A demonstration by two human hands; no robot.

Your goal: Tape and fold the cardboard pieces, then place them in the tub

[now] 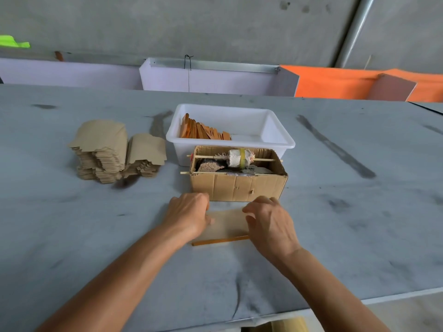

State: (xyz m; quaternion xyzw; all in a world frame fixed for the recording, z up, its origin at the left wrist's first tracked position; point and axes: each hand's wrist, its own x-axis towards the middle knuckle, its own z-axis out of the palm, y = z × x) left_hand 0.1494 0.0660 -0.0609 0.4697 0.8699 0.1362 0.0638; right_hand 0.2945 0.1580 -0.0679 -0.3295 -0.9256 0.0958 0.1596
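Several folded pieces (pixel 203 133) lie in the tub (pixel 275 137) beyond the fingers; the left hand (pixel 189 214) and right hand (pixel 268 221) curl loosely on one cardboard piece (pixel 227 224), a tall stack (pixel 115 152) left.

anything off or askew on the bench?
Mostly tidy. The stack of cardboard blanks at left is ragged and leaning, and the finished pieces slump sideways in the white tub. Nothing spilled.

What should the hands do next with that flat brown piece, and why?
Probably fold it over. The cardboard piece lies flat before the cardboard box, both hands, left hand and right hand, on its ends; folded pieces already stand in the tub.
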